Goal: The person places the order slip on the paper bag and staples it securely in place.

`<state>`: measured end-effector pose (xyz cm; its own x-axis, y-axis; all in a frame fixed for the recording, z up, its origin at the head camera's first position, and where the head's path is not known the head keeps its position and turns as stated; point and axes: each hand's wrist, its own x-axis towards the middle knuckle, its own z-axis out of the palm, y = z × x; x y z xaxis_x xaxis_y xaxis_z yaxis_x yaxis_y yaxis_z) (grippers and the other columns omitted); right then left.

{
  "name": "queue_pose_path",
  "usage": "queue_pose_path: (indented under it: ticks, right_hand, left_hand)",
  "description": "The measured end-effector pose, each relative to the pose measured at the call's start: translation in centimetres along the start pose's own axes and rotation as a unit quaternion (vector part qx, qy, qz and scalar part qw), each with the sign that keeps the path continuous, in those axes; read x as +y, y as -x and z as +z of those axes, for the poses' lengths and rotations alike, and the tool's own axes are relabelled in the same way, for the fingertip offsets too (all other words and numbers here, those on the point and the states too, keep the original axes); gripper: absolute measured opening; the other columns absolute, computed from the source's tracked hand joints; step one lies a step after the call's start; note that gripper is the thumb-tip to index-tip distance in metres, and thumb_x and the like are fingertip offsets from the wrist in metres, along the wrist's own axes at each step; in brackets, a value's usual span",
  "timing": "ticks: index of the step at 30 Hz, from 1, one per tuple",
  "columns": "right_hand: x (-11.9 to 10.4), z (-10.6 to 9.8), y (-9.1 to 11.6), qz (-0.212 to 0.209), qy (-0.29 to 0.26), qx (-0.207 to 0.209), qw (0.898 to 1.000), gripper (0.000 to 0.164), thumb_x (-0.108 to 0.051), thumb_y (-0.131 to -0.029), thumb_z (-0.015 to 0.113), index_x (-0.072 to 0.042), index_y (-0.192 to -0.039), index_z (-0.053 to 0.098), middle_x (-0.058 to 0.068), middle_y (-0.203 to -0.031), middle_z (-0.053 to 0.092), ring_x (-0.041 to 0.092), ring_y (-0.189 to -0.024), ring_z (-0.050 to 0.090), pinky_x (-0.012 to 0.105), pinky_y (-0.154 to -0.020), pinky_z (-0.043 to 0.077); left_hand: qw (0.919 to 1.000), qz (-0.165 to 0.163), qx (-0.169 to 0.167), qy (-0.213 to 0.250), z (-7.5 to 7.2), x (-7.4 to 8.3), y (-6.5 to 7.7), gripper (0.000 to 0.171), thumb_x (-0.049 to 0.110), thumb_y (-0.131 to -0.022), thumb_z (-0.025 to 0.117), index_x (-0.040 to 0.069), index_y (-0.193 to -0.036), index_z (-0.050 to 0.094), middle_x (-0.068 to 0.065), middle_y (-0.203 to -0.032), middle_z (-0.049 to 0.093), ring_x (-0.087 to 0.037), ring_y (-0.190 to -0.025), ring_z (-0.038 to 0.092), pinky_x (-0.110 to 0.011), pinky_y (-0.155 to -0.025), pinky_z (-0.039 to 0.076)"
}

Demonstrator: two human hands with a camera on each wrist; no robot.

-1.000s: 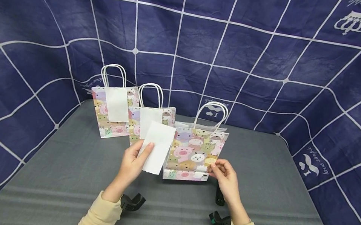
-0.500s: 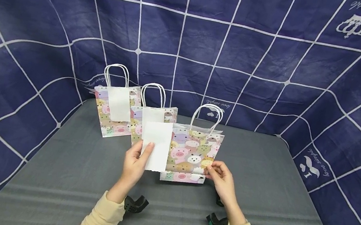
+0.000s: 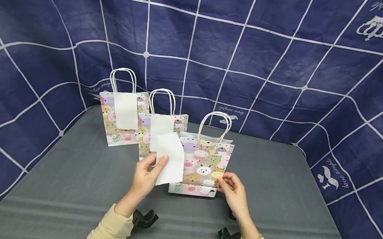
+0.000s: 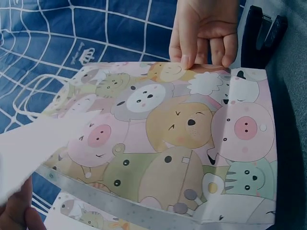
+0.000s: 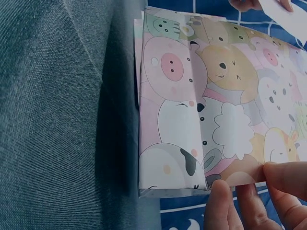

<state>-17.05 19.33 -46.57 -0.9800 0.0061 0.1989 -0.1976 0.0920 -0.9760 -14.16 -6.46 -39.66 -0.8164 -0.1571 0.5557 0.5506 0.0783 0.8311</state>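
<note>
In the head view, my left hand (image 3: 148, 174) holds a white sheet of paper (image 3: 170, 161) between thumb and fingers. The sheet is slightly bent and overlaps the left side of the nearest paper gift bag (image 3: 203, 165). That bag has a cartoon-animal print and white twisted handles, and it stands upright. My right hand (image 3: 234, 192) pinches its right side edge low down, thumb on the front face. The right wrist view shows that thumb (image 5: 288, 177) at the edge of the print, above the bag's bottom fold.
Two matching gift bags stand further left, the far one (image 3: 125, 137) and the middle one (image 3: 145, 129), each with a white paper on its front. A black stapler (image 4: 263, 36) lies behind my right hand on the grey cloth surface (image 3: 294, 197). A blue checked curtain (image 3: 276, 58) surrounds it.
The nearest bag has shifted slightly left along with my right hand. My left hand has moved a little right, and the sheet has turned and now bends over the bag's left side.
</note>
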Motion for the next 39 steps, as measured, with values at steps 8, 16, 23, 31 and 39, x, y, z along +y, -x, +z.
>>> queue_pose_path:
  ticks: [8, 16, 23, 31, 39]
  right_hand:
    - [0.1, -0.2, -0.1, 0.009, 0.013, 0.003, 1.0, 0.016, 0.0, -0.091, 0.058, 0.011, -0.101, 0.052, 0.025, -0.085, 0.063, 0.013, -0.073, 0.063, 0.032, -0.067, 0.054]
    - [0.2, -0.2, 0.0, 0.007, 0.012, -0.005, 1.0, 0.013, 0.002, -0.091, 0.058, 0.011, -0.099, 0.053, 0.024, -0.084, 0.063, 0.014, -0.074, 0.064, 0.032, -0.067, 0.055]
    - [0.1, 0.1, 0.2, 0.006, 0.017, -0.029, 0.999, 0.012, 0.002, -0.09, 0.059, 0.009, -0.098, 0.054, 0.024, -0.086, 0.063, 0.017, -0.076, 0.064, 0.037, -0.07, 0.054]
    - [0.0, 0.4, 0.4, 0.01, 0.038, -0.062, 0.997, 0.01, -0.001, -0.091, 0.059, 0.005, -0.097, 0.055, 0.022, -0.087, 0.063, 0.022, -0.078, 0.065, 0.039, -0.072, 0.054]
    - [-1.1, 0.9, 0.9, -0.045, 0.053, -0.122, 0.99, 0.006, 0.007, -0.091, 0.054, 0.011, -0.094, 0.051, 0.027, -0.083, 0.062, 0.031, -0.076, 0.064, 0.044, -0.07, 0.053]
  left_hand:
    - [0.9999, 0.009, -0.011, 0.004, 0.2, 0.3, 0.1, 0.01, -0.011, -0.085, 0.058, -0.014, -0.092, 0.064, -0.025, -0.086, 0.066, -0.004, -0.077, 0.06, -0.025, -0.057, 0.053]
    - [0.9993, -0.026, -0.026, -0.009, 0.3, -0.2, 0.0, 0.01, -0.005, -0.088, 0.06, -0.01, -0.093, 0.066, -0.022, -0.087, 0.067, -0.008, -0.075, 0.06, -0.029, -0.056, 0.053]
    - [0.998, -0.038, -0.002, -0.051, 0.6, -0.8, -0.1, 0.007, -0.002, -0.084, 0.066, -0.008, -0.087, 0.068, -0.017, -0.078, 0.067, -0.008, -0.068, 0.058, -0.028, -0.051, 0.051]
    - [0.9911, -0.017, 0.057, -0.119, 0.8, -3.6, 0.2, 0.012, 0.004, -0.075, 0.077, 0.0, -0.077, 0.066, -0.006, -0.066, 0.062, -0.013, -0.062, 0.053, -0.028, -0.056, 0.044]
    - [0.9881, 0.001, 0.068, -0.138, 0.8, -5.7, 0.5, 0.03, 0.016, -0.075, 0.081, 0.006, -0.081, 0.054, -0.004, -0.08, 0.051, -0.016, -0.076, 0.047, -0.035, -0.07, 0.039]
